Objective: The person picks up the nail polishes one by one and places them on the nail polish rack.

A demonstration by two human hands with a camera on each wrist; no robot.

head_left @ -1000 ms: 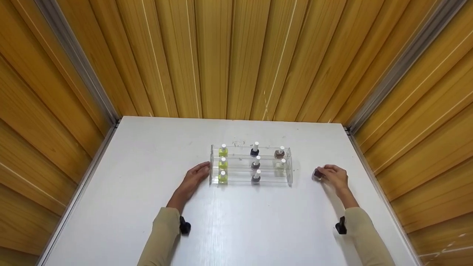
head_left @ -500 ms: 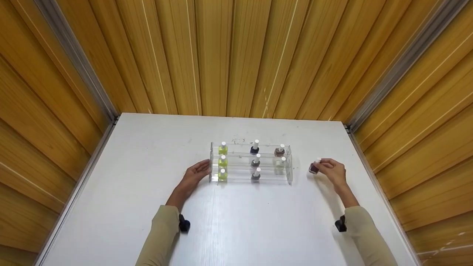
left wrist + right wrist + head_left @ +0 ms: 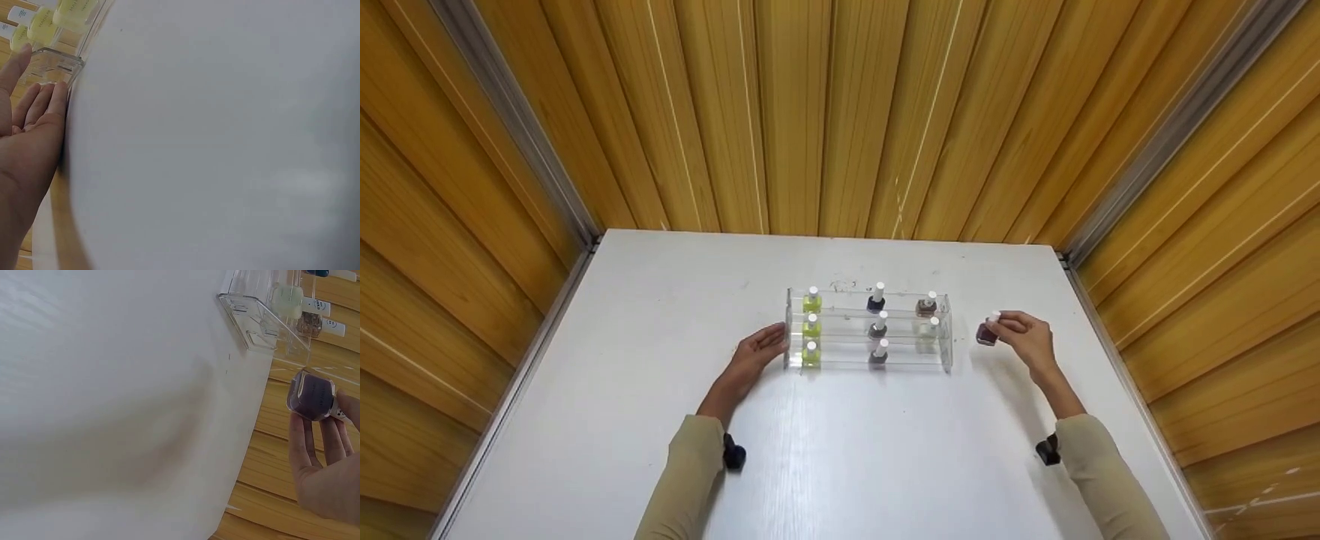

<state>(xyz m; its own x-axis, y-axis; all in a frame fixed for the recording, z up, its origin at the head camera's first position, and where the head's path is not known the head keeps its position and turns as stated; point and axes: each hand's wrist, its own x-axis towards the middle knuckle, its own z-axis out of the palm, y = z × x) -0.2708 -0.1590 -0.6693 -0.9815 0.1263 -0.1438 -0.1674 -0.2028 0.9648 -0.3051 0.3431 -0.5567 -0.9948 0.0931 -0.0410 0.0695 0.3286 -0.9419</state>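
My right hand pinches a dark purple nail polish bottle by its white cap, right of the clear stepped rack. The bottle is held above the table, apart from the rack. Against the rack's left end panel lie the fairly straight fingers of my left hand; the left wrist view shows its thumb near the front. Yellow bottles fill the rack's left column, and dark ones stand in the middle. On the right are a brown glitter bottle and a pale one.
The rack stands on a white table. Wood-patterned panels rise behind the table and on both sides, with grey metal posts at the corners. Small dark specks mark the surface behind the rack.
My right hand has lifted the purple bottle off the table and moved it up and left, closer to the rack. My left hand has stayed at the rack's left end.
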